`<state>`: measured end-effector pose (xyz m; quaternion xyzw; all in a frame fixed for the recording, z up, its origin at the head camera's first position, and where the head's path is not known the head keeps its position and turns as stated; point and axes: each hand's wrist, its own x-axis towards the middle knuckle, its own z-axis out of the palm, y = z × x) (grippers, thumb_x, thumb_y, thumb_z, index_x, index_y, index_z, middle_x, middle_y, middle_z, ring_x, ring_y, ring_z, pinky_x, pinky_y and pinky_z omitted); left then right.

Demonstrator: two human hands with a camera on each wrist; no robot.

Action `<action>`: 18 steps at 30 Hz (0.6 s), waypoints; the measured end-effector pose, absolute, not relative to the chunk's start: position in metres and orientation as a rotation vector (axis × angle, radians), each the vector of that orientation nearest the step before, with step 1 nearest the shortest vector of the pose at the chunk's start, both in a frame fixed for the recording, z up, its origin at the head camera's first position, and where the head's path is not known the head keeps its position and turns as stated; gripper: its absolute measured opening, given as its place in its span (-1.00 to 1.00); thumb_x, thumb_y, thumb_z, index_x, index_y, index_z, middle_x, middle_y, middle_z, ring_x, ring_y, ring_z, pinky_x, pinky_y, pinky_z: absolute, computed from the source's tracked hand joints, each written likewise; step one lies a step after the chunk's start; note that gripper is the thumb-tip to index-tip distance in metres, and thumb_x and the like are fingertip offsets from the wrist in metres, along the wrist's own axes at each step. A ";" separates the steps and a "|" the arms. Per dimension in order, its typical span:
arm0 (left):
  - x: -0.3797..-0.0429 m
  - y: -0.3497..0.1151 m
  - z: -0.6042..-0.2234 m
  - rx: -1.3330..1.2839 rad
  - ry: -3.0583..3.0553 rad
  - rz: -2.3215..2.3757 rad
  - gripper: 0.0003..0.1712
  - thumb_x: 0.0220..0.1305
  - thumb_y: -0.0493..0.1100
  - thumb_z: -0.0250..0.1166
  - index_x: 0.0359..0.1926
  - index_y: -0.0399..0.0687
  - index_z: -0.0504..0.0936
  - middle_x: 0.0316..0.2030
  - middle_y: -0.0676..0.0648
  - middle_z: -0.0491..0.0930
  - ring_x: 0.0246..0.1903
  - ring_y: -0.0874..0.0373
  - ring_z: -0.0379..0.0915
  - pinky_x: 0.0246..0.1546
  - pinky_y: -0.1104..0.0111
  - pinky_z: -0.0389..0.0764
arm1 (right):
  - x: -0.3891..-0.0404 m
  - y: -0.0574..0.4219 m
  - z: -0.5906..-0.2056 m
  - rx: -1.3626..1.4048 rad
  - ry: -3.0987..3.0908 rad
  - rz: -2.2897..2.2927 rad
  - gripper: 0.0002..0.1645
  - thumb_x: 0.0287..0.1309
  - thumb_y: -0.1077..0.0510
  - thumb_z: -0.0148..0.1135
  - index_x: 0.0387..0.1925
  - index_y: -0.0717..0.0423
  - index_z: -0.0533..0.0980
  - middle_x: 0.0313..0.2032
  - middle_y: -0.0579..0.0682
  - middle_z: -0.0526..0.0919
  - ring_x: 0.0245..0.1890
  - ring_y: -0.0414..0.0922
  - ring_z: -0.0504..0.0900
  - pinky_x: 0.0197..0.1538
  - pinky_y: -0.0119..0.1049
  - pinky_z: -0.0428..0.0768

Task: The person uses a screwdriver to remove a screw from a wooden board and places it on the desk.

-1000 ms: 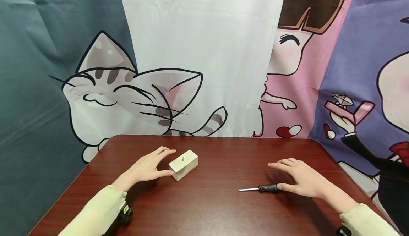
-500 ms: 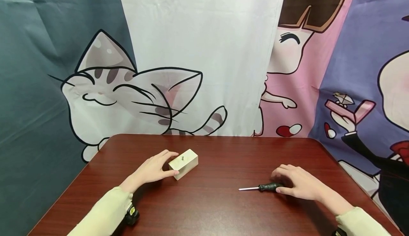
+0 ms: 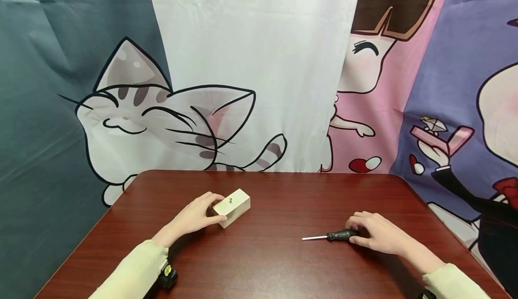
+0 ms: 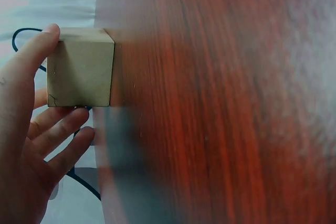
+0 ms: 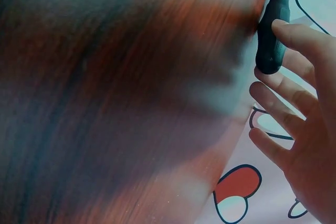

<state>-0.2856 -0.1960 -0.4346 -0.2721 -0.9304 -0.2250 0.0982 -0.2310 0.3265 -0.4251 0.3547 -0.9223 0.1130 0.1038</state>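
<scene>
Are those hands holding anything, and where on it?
The left hand grips the pale block by its left end; the right hand pinches the screwdriver by its black handle.

On the tabletop point(image 3: 267, 263), before a cloth point(image 3: 259, 42), a block point(image 3: 234, 208) topped by a screw point(image 3: 230, 200) lies left of and behind a screwdriver point(image 3: 329, 236), left hand point(image 3: 195, 213) at the block's left end, right hand point(image 3: 375, 232) at the handle point(image 3: 341, 235).

No text, label, brand or number can be read.
</scene>
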 end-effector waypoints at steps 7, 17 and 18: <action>-0.285 -0.195 -0.435 -0.835 -2.735 -0.869 -0.44 0.10 0.08 0.49 0.07 -0.01 0.54 -0.20 0.06 0.56 -0.34 0.33 0.48 -0.32 0.47 0.60 | -0.230 0.325 -0.430 1.020 -2.713 0.373 -0.70 -0.01 -0.01 0.51 -0.27 -0.36 0.54 -0.35 -0.43 0.47 -0.32 -0.43 0.42 -0.30 -0.44 0.46; -0.284 -0.194 -0.436 -0.841 -2.742 -0.953 -0.43 0.13 0.02 0.48 0.11 -0.05 0.52 -0.16 0.00 0.56 -0.30 0.27 0.51 -0.32 0.49 0.64 | -0.228 0.328 -0.431 1.009 -2.670 0.459 -0.67 0.01 0.01 0.50 -0.27 -0.36 0.50 -0.33 -0.46 0.48 -0.27 -0.43 0.45 -0.23 -0.42 0.48; -0.284 -0.194 -0.436 -0.841 -2.740 -0.964 -0.43 0.13 0.02 0.48 0.11 -0.05 0.52 -0.15 0.00 0.56 -0.28 0.26 0.52 -0.31 0.48 0.65 | -0.228 0.328 -0.430 1.007 -2.663 0.477 -0.67 0.01 0.01 0.51 -0.27 -0.36 0.50 -0.33 -0.46 0.49 -0.26 -0.43 0.45 -0.23 -0.42 0.48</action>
